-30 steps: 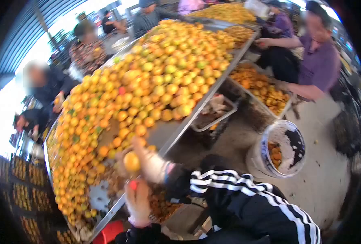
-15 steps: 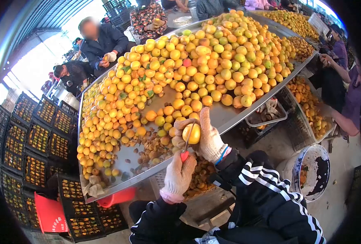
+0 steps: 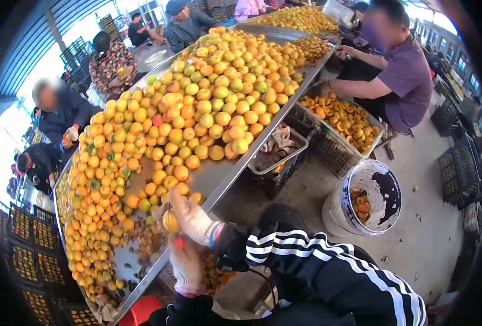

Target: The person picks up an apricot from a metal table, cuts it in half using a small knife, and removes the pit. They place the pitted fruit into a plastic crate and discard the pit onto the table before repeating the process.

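My right hand (image 3: pixel 193 220), in a pale work glove, is closed round a yellow-orange apricot (image 3: pixel 171 223) above the near edge of the metal table. Just below it, my gloved left hand (image 3: pixel 187 266) grips a knife (image 3: pixel 179 242) by its red handle. The blade is hard to make out against the fruit. Beyond both hands a large heap of apricots (image 3: pixel 213 92) covers much of the metal table (image 3: pixel 208 173). Beneath the table edge, partly hidden by my left hand, is a container of cut apricots (image 3: pixel 215 276).
A white bucket (image 3: pixel 336 209) with some fruit inside stands to the right. Behind it is a crate of apricot halves (image 3: pixel 344 122), beside a seated person in purple (image 3: pixel 398 81). A dark basket (image 3: pixel 279 157) holds cloths. Other people sit across the table; stacked crates (image 3: pixel 29 263) stand left.
The view has swung right, so the table and my hands appear further left, and more of the bucket and the person in purple shows. Both hands keep their hold on apricot and knife.
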